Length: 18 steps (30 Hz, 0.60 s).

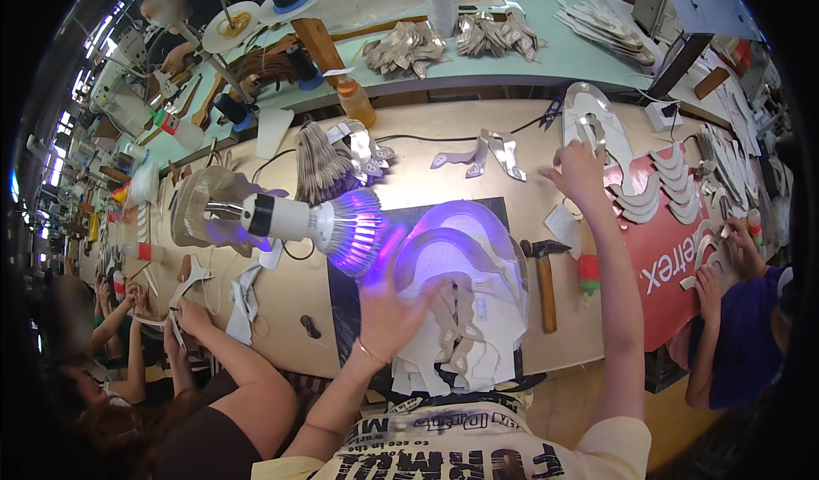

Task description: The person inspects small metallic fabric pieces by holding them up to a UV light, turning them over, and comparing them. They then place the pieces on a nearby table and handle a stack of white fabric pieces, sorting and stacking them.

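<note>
My left hand (388,318) is stretched out, thumb spread, over layered white shoe-upper pieces (490,309) with grey curved bands. Its fingertips are blurred in purple light beside a lit LED lamp (350,231). Small grey scalloped strips (448,331) lie on the white pieces near my thumb. Farther right, my right hand (580,175) reaches forward with thumb and fingers apart. Its fingertips meet a small grey looped piece (589,128) lying on a white curved upper piece (607,134); whether they grip it I cannot tell.
A hammer (546,288) and a red-banded bottle (589,262) lie between my arms. Grey strips (320,168), an orange bottle (355,103) and scissors (551,113) are beyond. A red sheet (653,262) bears white curved pieces. Co-workers' hands (708,288) are at right, others (183,322) at left.
</note>
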{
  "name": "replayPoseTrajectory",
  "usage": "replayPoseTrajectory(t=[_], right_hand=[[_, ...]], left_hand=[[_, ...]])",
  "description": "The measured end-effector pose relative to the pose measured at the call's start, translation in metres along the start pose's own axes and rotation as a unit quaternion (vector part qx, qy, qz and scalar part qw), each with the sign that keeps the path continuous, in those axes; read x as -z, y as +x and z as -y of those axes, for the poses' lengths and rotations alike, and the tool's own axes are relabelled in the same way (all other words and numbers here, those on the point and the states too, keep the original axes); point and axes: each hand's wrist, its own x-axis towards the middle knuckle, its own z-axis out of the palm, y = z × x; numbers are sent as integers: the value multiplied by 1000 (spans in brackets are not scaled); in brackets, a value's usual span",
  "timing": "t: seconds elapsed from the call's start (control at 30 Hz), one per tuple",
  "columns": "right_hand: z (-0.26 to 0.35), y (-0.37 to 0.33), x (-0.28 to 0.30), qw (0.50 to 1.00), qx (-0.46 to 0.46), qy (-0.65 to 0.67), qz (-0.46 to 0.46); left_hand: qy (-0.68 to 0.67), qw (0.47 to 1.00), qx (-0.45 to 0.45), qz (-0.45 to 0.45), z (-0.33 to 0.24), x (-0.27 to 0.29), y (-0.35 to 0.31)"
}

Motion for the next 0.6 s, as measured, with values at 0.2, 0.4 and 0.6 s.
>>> replayPoseTrajectory(t=[0.2,0.4,0.6], right_hand=[[20,23,-26,964,-78,251,-32],[51,49,-45,933,-136,313,112],[53,55,-52,921,-166,333,113]], left_hand=[[-250,948,164,110,45,-11,1],[-303,909,228,172,50,-20,-2],[-302,907,238,172,48,-17,-2]])
